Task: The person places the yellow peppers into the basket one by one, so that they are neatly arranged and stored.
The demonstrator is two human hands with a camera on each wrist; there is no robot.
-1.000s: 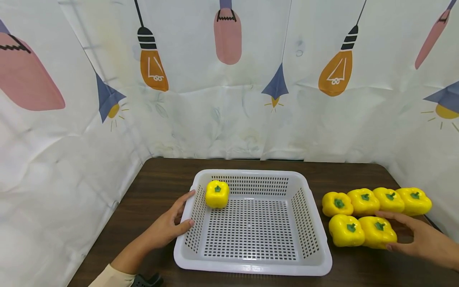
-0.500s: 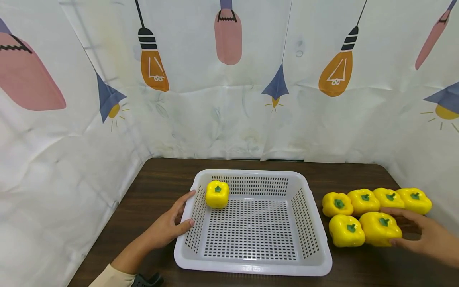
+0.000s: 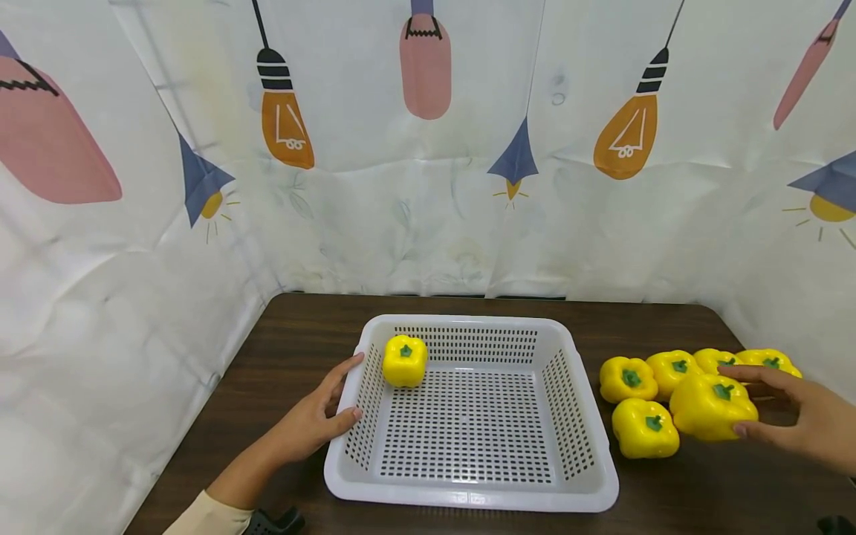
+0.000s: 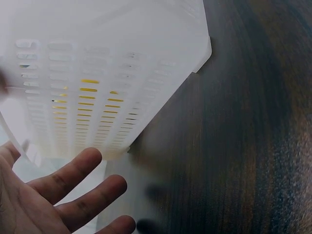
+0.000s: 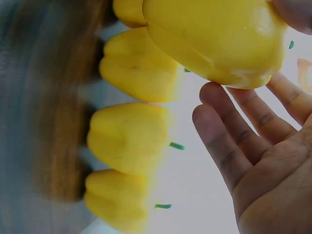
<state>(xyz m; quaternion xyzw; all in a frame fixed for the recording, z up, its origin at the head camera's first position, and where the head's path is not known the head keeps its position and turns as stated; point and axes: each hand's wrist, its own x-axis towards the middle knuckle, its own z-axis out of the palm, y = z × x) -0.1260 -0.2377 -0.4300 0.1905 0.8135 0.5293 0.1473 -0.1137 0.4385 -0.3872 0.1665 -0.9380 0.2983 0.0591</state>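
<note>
A white perforated plastic basket (image 3: 468, 501) sits in the middle of the table, with one yellow bell pepper (image 3: 404, 362) in its far left corner. My left hand (image 3: 304, 429) touches the basket's left rim with thumb and index finger; in the left wrist view its other fingers (image 4: 92, 202) stretch out beside the slotted wall. At the right, my right hand (image 3: 802, 416) pinches another yellow bell pepper (image 3: 710, 407) between thumb and fingers, raised off the table. The right wrist view shows this held bell pepper (image 5: 219, 39) above the fingertips.
A back row of several yellow bell peppers (image 3: 628, 379) stands right of the basket, partly hidden by the held one. One more bell pepper (image 3: 645, 429) stands in front of them. A printed white curtain (image 3: 428, 223) hangs behind the dark wooden table (image 3: 314, 334).
My right hand has taken hold of the front-row bell pepper, drawn it a little to the right and raised it from the table. The left hand and the basket have stayed put.
</note>
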